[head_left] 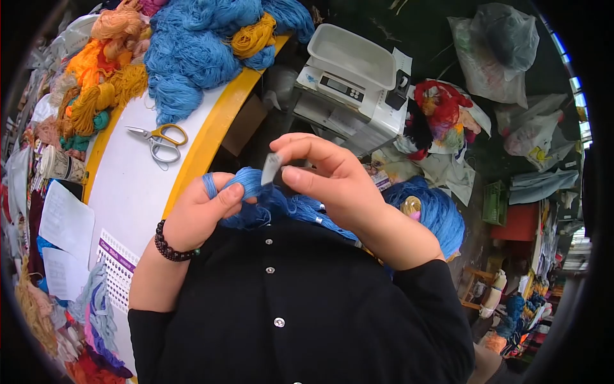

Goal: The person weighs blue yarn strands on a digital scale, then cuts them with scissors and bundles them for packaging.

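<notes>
In the head view my left hand [195, 208] is closed round a small blue thread skein [245, 184], with a strand wrapped over its fingers. My right hand [339, 182] pinches a small pale label-like strip [270, 169] between thumb and fingers, right at the skein's end. Loose darker blue thread [252, 214] hangs below both hands, against the black shirt. Scissors with gold and silver handles [165, 146] lie on the white tabletop [125, 173], left of my hands. A large heap of blue thread [192, 54] covers the table's far end.
Orange and mustard skeins [93, 96] lie along the table's left side, near papers [66, 217] and a purple-printed card [117, 262]. Ahead stands a digital scale with a white tray [352, 57]. A bundle of blue thread [435, 211] is at my right; plastic bags [499, 51] lie beyond.
</notes>
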### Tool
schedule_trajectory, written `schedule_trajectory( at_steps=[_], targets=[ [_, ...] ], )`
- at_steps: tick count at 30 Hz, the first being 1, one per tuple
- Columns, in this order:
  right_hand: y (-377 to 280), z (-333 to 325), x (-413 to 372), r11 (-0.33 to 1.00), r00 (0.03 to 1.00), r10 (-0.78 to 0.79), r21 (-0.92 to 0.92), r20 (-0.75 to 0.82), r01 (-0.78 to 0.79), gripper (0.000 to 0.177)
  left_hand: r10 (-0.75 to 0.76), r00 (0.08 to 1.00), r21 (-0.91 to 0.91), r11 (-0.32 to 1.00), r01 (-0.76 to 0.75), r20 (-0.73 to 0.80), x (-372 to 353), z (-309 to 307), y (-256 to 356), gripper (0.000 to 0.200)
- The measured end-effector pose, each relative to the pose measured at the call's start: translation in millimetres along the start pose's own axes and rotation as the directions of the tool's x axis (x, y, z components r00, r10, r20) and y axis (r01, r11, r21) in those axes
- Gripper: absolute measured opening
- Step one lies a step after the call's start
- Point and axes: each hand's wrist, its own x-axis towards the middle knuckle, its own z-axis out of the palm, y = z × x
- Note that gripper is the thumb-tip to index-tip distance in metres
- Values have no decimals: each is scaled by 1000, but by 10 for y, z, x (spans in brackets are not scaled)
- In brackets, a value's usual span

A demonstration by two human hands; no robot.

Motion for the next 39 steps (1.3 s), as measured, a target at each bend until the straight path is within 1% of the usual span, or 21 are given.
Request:
schedule_trajectory(
  at_steps=[4, 7, 10, 11, 13, 16, 18, 19, 20, 21, 24, 25, 26, 27, 28, 31, 33, 35, 36, 37, 39],
  targets=[
    [92, 66, -25, 961, 997, -59, -267, 43, 68, 19, -2, 1000, -94, 996, 0, -22, 56, 39, -40, 23],
    [219, 62, 53, 822, 970, -235, -522, 54, 228, 25, -19, 1000, -101, 995, 21, 16, 50, 79, 13, 19],
    [242, 35, 91, 689, 950, -298, -669, 89, 279, 27, -68, 998, -114, 991, 67, -9, 35, 125, 61, 17],
    [248, 10, 101, 652, 946, -296, -696, 133, 302, 38, -70, 997, -115, 991, 68, -12, 32, 117, 65, 17],
    [296, 19, 126, 805, 965, -210, -533, 156, 261, 54, -72, 996, -90, 993, 75, 46, 30, 90, 69, 18],
    [98, 13, 143, 812, 946, 237, -580, 219, -69, 61, -102, 986, 46, 994, 97, 130, 29, 27, 102, 20],
    [291, -28, 136, 812, 942, 21, -555, 335, 179, 45, -159, 978, 167, 977, 135, 136, 13, 26, 231, 22],
    [138, 22, 119, 787, 926, 193, -615, 325, 52, 30, -185, 974, 215, 964, 154, 130, -3, 30, 292, 23],
    [129, 13, 108, 627, 928, 219, -772, 301, 102, 18, -168, 975, 233, 963, 132, 142, -19, 14, 286, 27],
    [139, 29, 90, 629, 928, 221, -771, 301, 101, 18, -171, 975, 233, 963, 135, 141, -22, 11, 296, 27],
    [223, 90, -24, 237, 876, -227, -849, 425, 473, 14, -301, 944, 265, 929, 258, 135, -21, 18, 307, 31],
    [229, 79, -27, 239, 878, -226, -849, 422, 470, 14, -374, 920, 75, 927, 367, 120, -15, 33, 261, 31],
    [227, 64, -22, 25, 785, -337, -829, 520, 559, 17, -445, 888, -118, 882, 457, 118, -11, 43, 206, 31],
    [223, 47, -12, -198, 666, -413, -775, 622, 601, 20, -420, 906, -192, 886, 422, 58, -20, 42, 135, 23],
    [213, 25, 4, -293, 598, -461, -748, 656, 595, 28, -421, 905, -192, 885, 424, 59, -26, 69, 119, 23],
    [228, -1, 5, -391, 551, -481, -729, 682, 561, 32, -176, 983, -192, 968, 163, -52, -39, 131, 53, 10],
    [245, 0, 10, -361, 565, -488, -743, 666, 564, 33, -99, 990, -107, 990, 88, -100, -67, 159, 46, 10],
    [300, 7, 31, -66, 646, -568, -811, 510, 581, 32, 79, 978, 114, 992, -57, -191, -65, 187, 24, 8],
    [329, -5, 25, 97, 729, -529, -822, 435, 561, 33, 79, 979, 116, 992, -57, -190, -48, 199, 7, 8],
    [327, 5, 15, 96, 728, -531, -823, 433, 560, 33, 288, 939, 344, 915, -211, -188, -29, 213, -9, 6],
    [318, 27, -1, 373, 897, -374, -847, 235, 378, 30, 567, 818, 634, 669, -387, -98, 17, 237, -45, 3]
  ],
)
